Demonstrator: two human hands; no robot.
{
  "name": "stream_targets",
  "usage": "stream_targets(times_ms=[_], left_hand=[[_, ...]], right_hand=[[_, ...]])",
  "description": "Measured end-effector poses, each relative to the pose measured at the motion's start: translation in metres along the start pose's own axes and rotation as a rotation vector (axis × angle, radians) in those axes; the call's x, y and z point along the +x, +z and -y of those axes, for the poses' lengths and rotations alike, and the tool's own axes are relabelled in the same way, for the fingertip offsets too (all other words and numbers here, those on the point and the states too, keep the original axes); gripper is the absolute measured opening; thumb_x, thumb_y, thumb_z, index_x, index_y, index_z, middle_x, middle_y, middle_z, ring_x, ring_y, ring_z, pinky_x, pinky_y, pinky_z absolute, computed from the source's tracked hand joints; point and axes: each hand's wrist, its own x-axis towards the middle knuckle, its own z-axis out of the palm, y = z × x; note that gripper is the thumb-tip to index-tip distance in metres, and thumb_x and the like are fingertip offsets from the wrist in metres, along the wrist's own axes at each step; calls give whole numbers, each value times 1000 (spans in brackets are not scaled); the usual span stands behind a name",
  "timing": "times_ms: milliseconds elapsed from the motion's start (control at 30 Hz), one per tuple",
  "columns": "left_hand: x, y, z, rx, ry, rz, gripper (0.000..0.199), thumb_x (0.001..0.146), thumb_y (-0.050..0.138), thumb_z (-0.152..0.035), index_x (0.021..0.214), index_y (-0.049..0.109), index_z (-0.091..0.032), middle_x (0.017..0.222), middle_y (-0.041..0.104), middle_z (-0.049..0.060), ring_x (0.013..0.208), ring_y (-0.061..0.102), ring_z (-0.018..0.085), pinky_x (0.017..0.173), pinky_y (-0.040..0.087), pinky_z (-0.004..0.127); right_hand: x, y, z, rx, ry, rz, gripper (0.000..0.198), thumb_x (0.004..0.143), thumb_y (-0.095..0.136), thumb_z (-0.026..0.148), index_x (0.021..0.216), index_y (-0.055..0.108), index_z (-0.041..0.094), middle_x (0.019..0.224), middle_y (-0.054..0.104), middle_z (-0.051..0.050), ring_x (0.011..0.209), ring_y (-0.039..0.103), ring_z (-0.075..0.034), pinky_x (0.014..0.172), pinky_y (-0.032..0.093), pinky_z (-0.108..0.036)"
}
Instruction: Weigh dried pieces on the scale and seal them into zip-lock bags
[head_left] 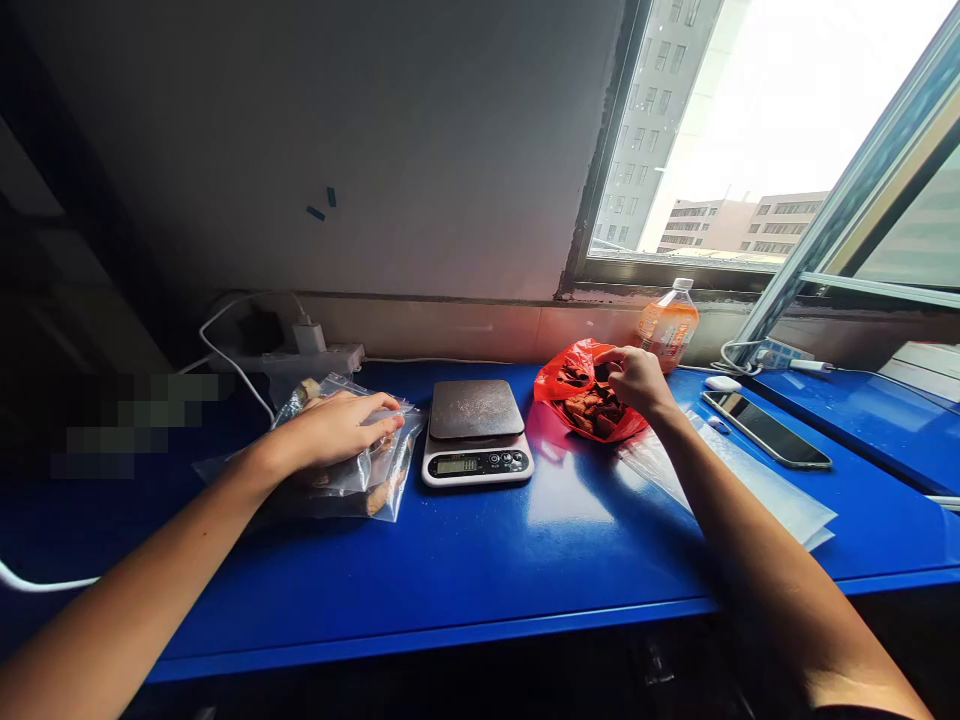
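Gaping upward, red bag (553, 380) spreads sideways; right fingers (616, 357) bent, grip unclear; left fingers (375, 403) parted on pouches (354, 476).

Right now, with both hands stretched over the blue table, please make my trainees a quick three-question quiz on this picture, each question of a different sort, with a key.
1. Multiple choice: which thing stands between the left hand and the right hand?
A) the phone
B) the scale
C) the bottle

2. True or false: the phone lies on the scale's platform.

3. Fill in the colour: the right hand is at the ____ bag that holds brown pieces.

Key:
1. B
2. False; only small specks show on the platform.
3. red
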Motion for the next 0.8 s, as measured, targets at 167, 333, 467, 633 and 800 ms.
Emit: stream_targets(times_ms=[167, 333, 467, 633, 800], left_hand=[[0, 1, 1, -13, 2, -13, 56, 84, 37, -63, 125, 59, -32, 113, 70, 7, 111, 61, 32, 95, 42, 44], [-2, 2, 1, 2, 9, -24, 56, 85, 37, -61, 127, 58, -30, 126, 64, 9, 121, 54, 33, 100, 39, 45], [-4, 1, -1, -13, 7, -8, 55, 86, 36, -61, 126, 58, -30, 123, 65, 8, 120, 54, 32, 100, 39, 45], [-6, 0, -3, -6, 27, -11, 53, 88, 36, -57, 127, 58, -29, 127, 63, 7, 123, 51, 31, 103, 36, 44], [-9, -2, -5, -26, 23, 11, 53, 89, 35, -57, 129, 55, -29, 131, 61, 5, 127, 47, 30, 106, 33, 45]], right_hand=[[0, 8, -1, -8, 10, 14, 37, 70, 51, 5, 93, 78, 15, 95, 75, -10, 85, 68, -20, 81, 49, -27], [-1, 10, -4, 1, -3, 28, 35, 72, 51, 5, 91, 77, 17, 94, 75, -9, 84, 68, -18, 78, 49, -25], [-1, 9, -10, 7, -19, 33, 35, 70, 51, 4, 89, 77, 16, 90, 75, -8, 80, 68, -18, 74, 50, -25], [0, 10, -16, 18, -42, 26, 38, 68, 48, 1, 89, 77, 14, 90, 75, -9, 81, 68, -17, 75, 49, -24], [2, 18, -15, 16, -74, 22, 34, 66, 50, 2, 83, 76, 16, 87, 74, -8, 80, 68, -18, 76, 49, -26]])
